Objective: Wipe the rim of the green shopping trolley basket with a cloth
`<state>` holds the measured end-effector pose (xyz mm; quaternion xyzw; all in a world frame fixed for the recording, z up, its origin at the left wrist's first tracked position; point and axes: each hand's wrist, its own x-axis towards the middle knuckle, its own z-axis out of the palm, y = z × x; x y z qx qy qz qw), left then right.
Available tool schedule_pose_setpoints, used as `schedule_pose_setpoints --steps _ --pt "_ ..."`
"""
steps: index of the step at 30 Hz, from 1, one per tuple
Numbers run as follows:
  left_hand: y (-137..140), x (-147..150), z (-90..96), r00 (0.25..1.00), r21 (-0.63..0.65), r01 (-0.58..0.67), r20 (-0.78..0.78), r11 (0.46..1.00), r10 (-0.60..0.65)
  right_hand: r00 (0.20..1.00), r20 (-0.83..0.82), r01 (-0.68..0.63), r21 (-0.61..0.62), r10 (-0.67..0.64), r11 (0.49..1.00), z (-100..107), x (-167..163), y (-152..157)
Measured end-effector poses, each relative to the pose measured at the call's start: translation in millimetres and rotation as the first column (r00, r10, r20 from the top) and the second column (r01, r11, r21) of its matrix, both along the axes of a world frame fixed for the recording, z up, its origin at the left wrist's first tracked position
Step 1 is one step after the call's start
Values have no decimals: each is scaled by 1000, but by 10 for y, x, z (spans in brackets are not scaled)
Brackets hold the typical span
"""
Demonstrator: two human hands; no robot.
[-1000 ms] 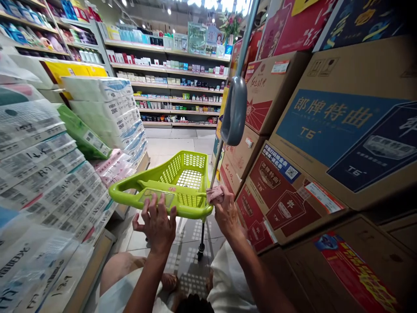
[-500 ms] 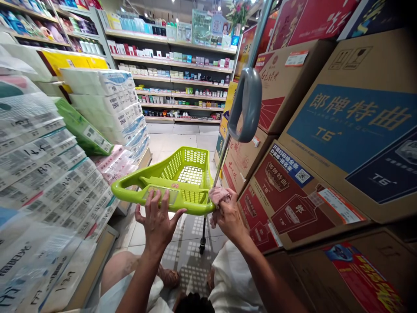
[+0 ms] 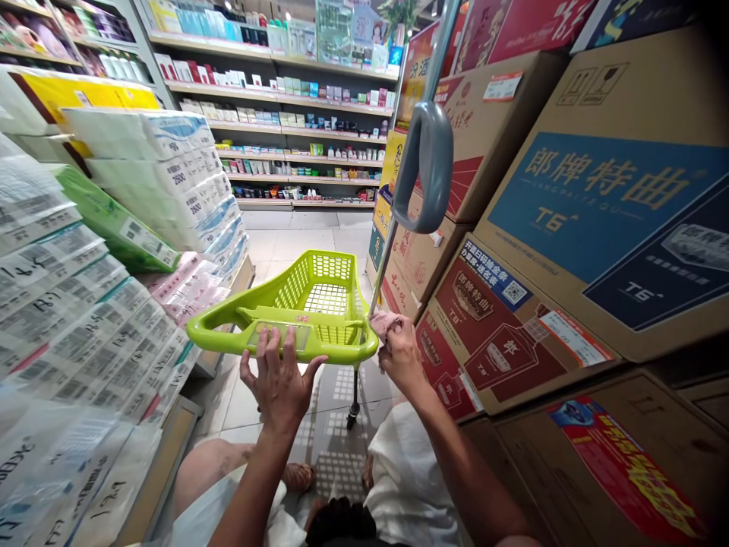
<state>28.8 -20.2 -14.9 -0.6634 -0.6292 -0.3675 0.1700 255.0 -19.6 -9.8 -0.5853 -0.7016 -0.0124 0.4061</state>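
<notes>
A green plastic shopping cart basket (image 3: 336,353) stands in front of me, its perforated inside showing no goods. My left hand (image 3: 280,376) rests on its near rim, fingers spread over the clear label panel and thumb apart. In my right hand (image 3: 403,353) is a bunched pink cloth (image 3: 386,323), held at the basket's right corner beside the metal pole. That pole carries a grey loop handle (image 3: 424,167) higher up. Whether the cloth touches the rim or the pole I cannot tell. Below, one caster (image 3: 352,414) shows on the floor.
Stacked liquor cartons (image 3: 604,190) rise close on my right. Packs of tissue paper (image 3: 142,167) are piled on the left, on low wooden stands. Ahead, shelves (image 3: 279,99) hold small boxes and bottles. Tiled floor (image 3: 301,232) runs between them.
The view has turned slightly, so the surroundings sit a little lower-left to upper-left. My right hand and the cloth have shifted slightly right of the basket's corner; my left hand stays on the rim.
</notes>
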Motion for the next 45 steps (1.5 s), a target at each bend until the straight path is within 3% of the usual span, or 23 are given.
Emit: schedule_pose_setpoints --steps 6,9,15,19,24,30,36,41,45 --pt "-19 198 33 1000 -24 -19 12 1000 19 976 212 57 -51 -45 997 132 -56 -87" --pt "5 201 118 1000 -53 -25 3 998 26 961 253 145 -102 -115 984 162 13 14" --pt "377 -368 400 1000 -139 -7 24 990 10 933 330 202 -140 -147 969 229 156 262" --pt "593 -594 430 998 -231 -14 -59 973 0 919 370 185 -99 -137 978 308 -146 122" --pt "554 -499 389 988 -182 -101 -133 978 78 903 426 66 0 -60 998 349 -570 -62" --pt "424 -336 359 985 -110 -115 -144 987 99 881 409 300 -90 -239 950 452 -425 83" --pt "383 -188 323 977 -90 -168 -145 982 154 917 367 182 -33 -157 983 366 -629 75" --pt "412 -185 313 976 -81 -172 -148 982 159 894 308 356 -50 -325 933 324 -211 212" --pt "451 -146 313 974 -78 -189 -138 979 177 899 308 316 33 -311 948 206 -350 209"
